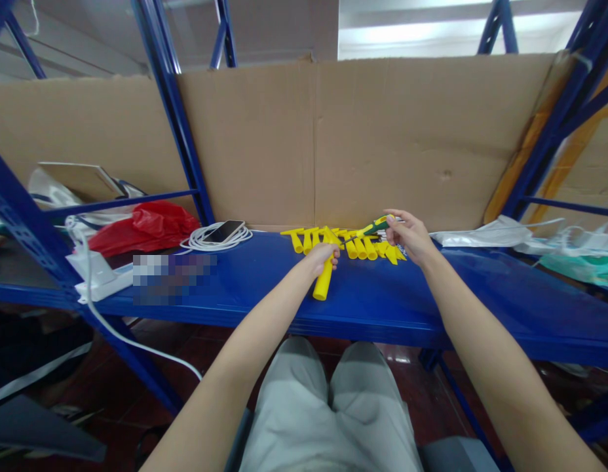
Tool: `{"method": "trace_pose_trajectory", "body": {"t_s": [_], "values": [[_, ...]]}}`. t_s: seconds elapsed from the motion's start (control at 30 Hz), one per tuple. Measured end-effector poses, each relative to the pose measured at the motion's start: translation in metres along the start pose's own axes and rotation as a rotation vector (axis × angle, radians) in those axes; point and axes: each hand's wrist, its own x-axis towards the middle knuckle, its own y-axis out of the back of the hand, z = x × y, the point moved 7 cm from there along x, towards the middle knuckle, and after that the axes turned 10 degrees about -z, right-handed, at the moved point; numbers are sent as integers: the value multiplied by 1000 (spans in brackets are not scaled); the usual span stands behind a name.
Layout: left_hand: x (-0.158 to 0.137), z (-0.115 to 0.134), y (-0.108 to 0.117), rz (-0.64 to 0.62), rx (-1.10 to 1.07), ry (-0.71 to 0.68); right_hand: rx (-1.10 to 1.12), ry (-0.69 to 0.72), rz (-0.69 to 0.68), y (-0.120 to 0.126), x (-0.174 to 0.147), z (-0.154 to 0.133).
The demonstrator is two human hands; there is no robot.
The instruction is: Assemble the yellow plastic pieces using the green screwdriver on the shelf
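My left hand (327, 257) is wrapped round a yellow plastic tube-shaped piece (322, 287), whose hollow end points down toward me. A green and yellow screwdriver (375, 227) is gripped by its handle end in the fingers of my right hand (407, 235). Its thin shaft slants down-left to the upper part of the held piece; whether the tip touches it is hidden by my left fingers. Behind both hands lies a row of similar yellow pieces (361, 249), tubes toward me, with smaller yellow pointed pieces (392, 253) at its right end.
The blue shelf (265, 288) backs onto a cardboard wall (382, 137). Leftward lie a phone (225, 231) on a coiled white cable (198, 238), a red bag (147, 228) and a white power strip (105, 280). White packaging (475, 235) and a green-white bag (579, 265) sit right. Blue posts (179, 118) stand at the sides.
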Motion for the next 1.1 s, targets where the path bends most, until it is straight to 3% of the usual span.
{"method": "trace_pose_trajectory", "body": {"t_s": [0.3, 0.8, 1.1], "values": [[-2, 2, -1, 1, 4, -1, 24, -34, -91, -5, -2, -2], [-1, 1, 0, 21, 12, -5, -70, -70, 135, 6, 0, 5], [-3, 3, 0, 14, -1, -18, 49, -110, -16, -3, -2, 4]]}}
